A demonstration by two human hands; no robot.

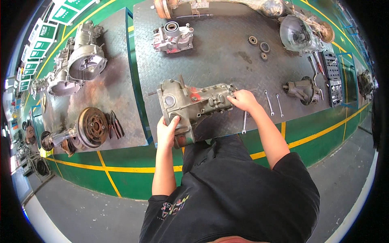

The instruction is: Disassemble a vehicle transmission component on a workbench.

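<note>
A grey metal gearbox housing (pixel 208 100) with red paint marks lies at the near edge of the steel workbench (pixel 219 67), its wide end to the left. My left hand (pixel 165 130) is closed round the near lower corner of that wide end, thumb on top. At the narrow right end, my right hand (pixel 244 100) grips the housing with its fingers curled over the tip; part of the fingers is hidden. A thin shaft sticks out beyond that end. Below my right wrist lies a wrench (pixel 244 122), with another wrench (pixel 269 102) to its right.
Behind stands a smaller housing (pixel 173 38); several small gears (pixel 264 47) lie to its right. An axle (pixel 239 5) spans the far edge. A differential (pixel 302 90) and toolbox (pixel 334 77) sit right. The left bench holds a transmission (pixel 77 60), rusty brake drum (pixel 92 127) and pliers (pixel 116 123).
</note>
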